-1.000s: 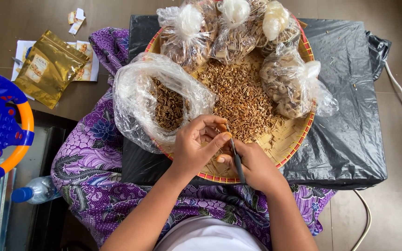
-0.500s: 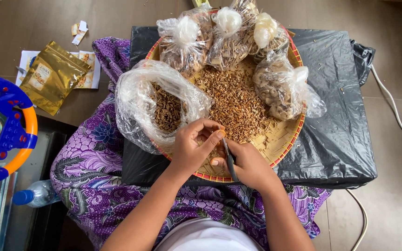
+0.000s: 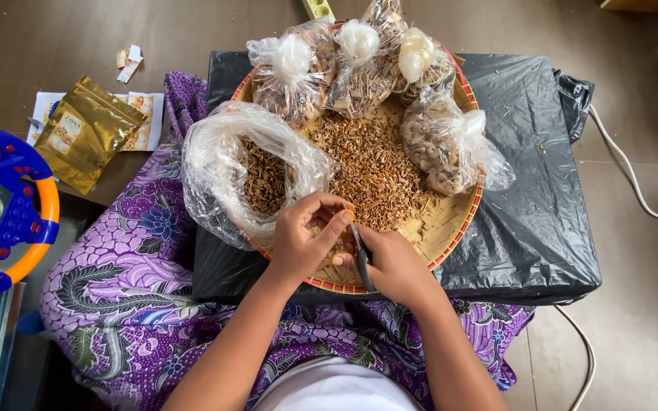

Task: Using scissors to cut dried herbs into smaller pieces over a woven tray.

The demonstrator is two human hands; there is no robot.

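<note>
Two hands meet at the near rim of the round woven tray [image 3: 462, 217], much where they were half a second ago, though the whole scene now sits a touch lower in the head view. The left hand [image 3: 304, 240] has its fingers pinched together on something too small to make out. The right hand [image 3: 396, 262] is closed around a slim dark blade [image 3: 359, 255], apparently a small knife. Its long axis runs nearly straight away from the person, tip toward the heap of dried brown husks [image 3: 371, 164] mid-tray.

Just left of the hands lies an open clear plastic bag [image 3: 218, 164] half filled with the same stuff. Four knotted bags [image 3: 295, 72] crowd the far rim. The tray rests on a black plastic sheet [image 3: 542, 190] over a low counter. Purple patterned cloth [image 3: 127, 281] covers the lap; a toy steering wheel [image 3: 1, 209] and a gold pouch [image 3: 85, 133] lie off left.
</note>
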